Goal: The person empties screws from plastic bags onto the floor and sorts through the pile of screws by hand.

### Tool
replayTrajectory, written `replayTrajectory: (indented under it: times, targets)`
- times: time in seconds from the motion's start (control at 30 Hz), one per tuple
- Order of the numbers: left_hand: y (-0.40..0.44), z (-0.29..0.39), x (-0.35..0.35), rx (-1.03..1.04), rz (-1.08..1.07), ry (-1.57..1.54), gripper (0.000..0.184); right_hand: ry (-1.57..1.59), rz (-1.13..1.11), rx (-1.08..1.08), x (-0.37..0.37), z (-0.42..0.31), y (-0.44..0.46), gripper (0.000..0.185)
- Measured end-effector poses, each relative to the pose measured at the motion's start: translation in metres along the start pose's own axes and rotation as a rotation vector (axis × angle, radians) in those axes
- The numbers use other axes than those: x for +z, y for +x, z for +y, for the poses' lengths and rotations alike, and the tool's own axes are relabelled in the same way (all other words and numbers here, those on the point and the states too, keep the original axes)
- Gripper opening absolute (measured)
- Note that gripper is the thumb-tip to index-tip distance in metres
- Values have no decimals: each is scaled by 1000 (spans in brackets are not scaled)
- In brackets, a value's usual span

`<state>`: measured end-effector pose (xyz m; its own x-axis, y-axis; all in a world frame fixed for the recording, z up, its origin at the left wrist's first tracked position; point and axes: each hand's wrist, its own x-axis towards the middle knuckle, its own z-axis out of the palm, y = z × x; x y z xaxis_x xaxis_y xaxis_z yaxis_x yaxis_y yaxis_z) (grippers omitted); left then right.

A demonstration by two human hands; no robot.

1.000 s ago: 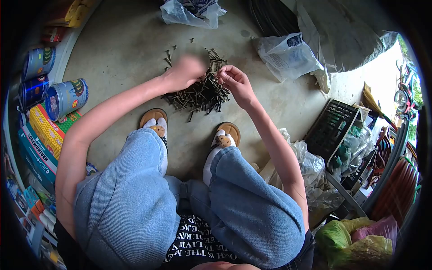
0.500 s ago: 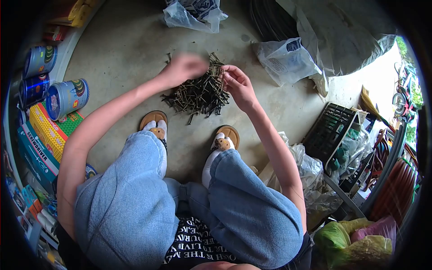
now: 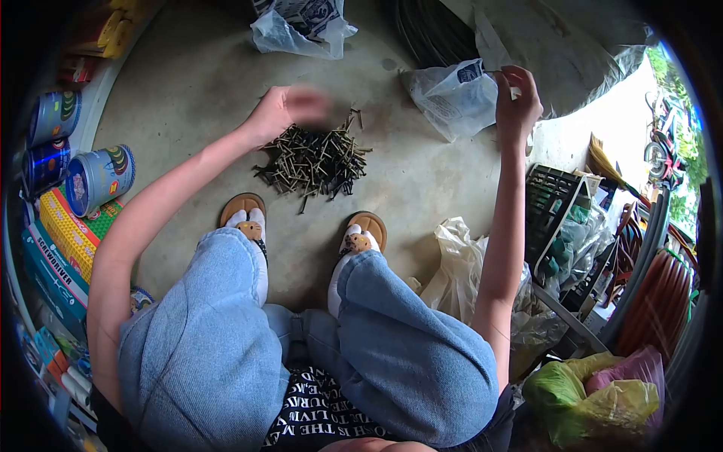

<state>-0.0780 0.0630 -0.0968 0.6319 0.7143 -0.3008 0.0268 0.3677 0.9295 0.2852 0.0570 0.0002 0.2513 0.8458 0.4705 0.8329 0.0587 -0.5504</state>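
A pile of dark screws or nails [image 3: 316, 162] lies on the concrete floor in front of my feet. My left hand [image 3: 290, 109] is over the upper left edge of the pile; its fingers are blurred, so what they hold, if anything, is hidden. My right hand [image 3: 518, 98] is raised at the right, beside a clear plastic bag [image 3: 456, 102] with dark print. Its thumb and fingertips are pinched together near the bag's upper right edge, and anything between them is too small to make out.
Another plastic bag [image 3: 301, 30] lies beyond the pile. Tins [image 3: 102, 177] and boxes [image 3: 60, 256] line the left side. At the right are a black crate [image 3: 553, 207], crumpled plastic [image 3: 456, 260], a broom [image 3: 602, 160] and coloured bags [image 3: 595, 395].
My right hand has left the pile and moved right to beside the printed bag. My left hand has shifted slightly left. The whole view has turned a little to the right.
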Motion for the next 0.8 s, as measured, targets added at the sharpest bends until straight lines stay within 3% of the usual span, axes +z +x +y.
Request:
replayTrajectory:
  times: [0.1,0.17,0.3,0.33,0.4,0.5,0.6,0.63,0.7,0.8]
  targets:
    - [1,4,2,3,7,-34,28,-123,-129,40,14,3,0,20]
    - [1,8,3,4,11,-73,30,-223,-30,-144,27,-8,-11,23]
    - [-3,11,7,-17,18,-49,35,118,-307,-286,65,-51,-63,21]
    - [-4,15,10,-57,19,-88,38,143,-410,-106,70,-70,-82,25]
    - [-4,16,15,-99,18,-130,41,82,-433,-180,74,-100,-95,31]
    - [-2,14,18,-80,-4,-199,44,337,-608,-39,87,-105,-101,29]
    - [-5,18,23,-100,-32,-198,46,361,-673,58,88,-99,-106,22]
    - [-5,18,25,-99,-36,-200,46,357,-673,59,85,-94,-102,22]
    - [-6,19,25,-89,25,-210,44,304,-338,-65,74,-75,-84,14]
    - [-5,11,14,-96,27,-91,38,232,-66,-13,42,-46,-49,10]
